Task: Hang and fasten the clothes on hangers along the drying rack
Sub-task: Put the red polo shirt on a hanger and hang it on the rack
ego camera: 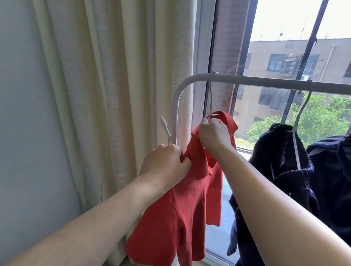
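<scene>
The red collared shirt (188, 199) hangs from a white hanger (211, 97) already hooked over the drying rack (280, 83) near its rounded left corner, at about twelve o'clock from both hands. The shirt's long axis runs top to bottom, collar at twelve, hem at six, and the neckline is what the next move seems to turn on. The right hand (213, 135) is the nearer one to the hanger: its fingers are curled at the hanger's neck and the top of the collar, gripping there, though whether they hold wire, cloth or both cannot be told. The left hand (164, 165) sits lower, at about eight o'clock from the right, pinching the collar's left edge, with the cloth emerging from its fingers toward three o'clock. So the garment lies between the hands and below them. Judging from this, the collar is being settled or fastened on the hanger. At three o'clock along the rail, well apart, a dark garment (281, 174) hangs on its own hanger.
</scene>
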